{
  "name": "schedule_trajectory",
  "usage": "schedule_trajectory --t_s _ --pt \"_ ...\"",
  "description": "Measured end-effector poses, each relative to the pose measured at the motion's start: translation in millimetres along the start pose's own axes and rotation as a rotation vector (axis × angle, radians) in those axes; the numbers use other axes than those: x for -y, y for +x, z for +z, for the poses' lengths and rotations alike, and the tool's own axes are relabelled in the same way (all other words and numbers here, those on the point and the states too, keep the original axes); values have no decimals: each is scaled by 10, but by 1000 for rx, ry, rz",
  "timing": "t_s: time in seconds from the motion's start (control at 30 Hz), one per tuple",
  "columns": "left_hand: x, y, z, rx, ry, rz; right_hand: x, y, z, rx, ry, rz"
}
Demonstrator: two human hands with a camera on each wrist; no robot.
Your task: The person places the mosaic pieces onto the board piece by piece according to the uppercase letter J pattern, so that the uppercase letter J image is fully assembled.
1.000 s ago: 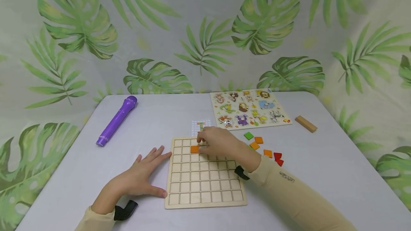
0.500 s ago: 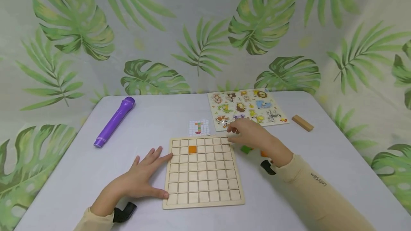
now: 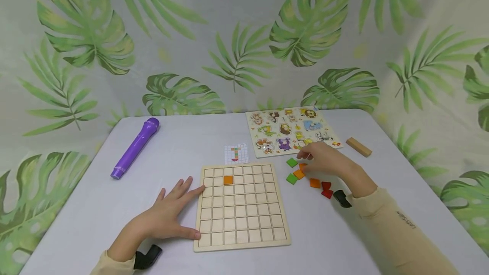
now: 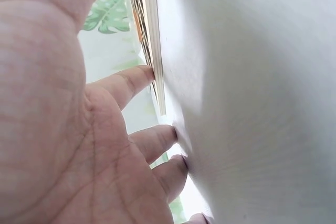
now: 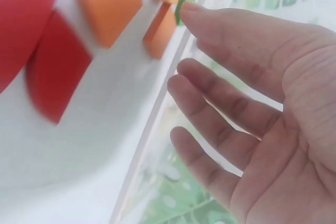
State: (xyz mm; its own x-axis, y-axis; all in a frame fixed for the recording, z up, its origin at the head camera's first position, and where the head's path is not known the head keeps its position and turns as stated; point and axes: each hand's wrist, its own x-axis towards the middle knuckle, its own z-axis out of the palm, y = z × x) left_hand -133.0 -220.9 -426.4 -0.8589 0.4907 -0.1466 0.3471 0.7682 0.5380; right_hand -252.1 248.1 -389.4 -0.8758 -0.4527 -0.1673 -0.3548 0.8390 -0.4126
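Observation:
A square wooden grid board [image 3: 240, 212] lies in front of me with one orange square tile [image 3: 228, 180] in its second row. My left hand [image 3: 163, 215] is spread at the board's left side, its thumb and index fingertip touching the edge [image 4: 157, 51]. Over the loose pieces on the right hovers my right hand [image 3: 332, 160], fingers loosely bent and holding nothing in the right wrist view. Beneath and beside it lie green tiles [image 3: 292, 178], orange tiles [image 3: 315, 183] and two red curved-edge pieces [image 3: 326, 193]; one orange tile is partly hidden by the fingers.
Behind the board lies a small pattern card [image 3: 236, 153] with a coloured figure on a grid. An animal puzzle board [image 3: 290, 133] is at the back right, and a wooden block [image 3: 359, 147] lies right of it. A purple toy microphone [image 3: 135, 147] lies at the left.
My right hand has moved from above the grid board rightward to the loose tiles, leaving the orange tile on the board. My left hand has stayed at the board's edge.

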Motion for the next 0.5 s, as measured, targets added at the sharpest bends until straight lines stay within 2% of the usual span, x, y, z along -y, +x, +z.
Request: schedule_trajectory --t_s 0.13,0.5 --pt "9 -6 10 -3 4 1 -60 -54 14 -8 11 -12" --pt "31 9 34 -5 34 -9 -95 -73 97 -17 15 55"
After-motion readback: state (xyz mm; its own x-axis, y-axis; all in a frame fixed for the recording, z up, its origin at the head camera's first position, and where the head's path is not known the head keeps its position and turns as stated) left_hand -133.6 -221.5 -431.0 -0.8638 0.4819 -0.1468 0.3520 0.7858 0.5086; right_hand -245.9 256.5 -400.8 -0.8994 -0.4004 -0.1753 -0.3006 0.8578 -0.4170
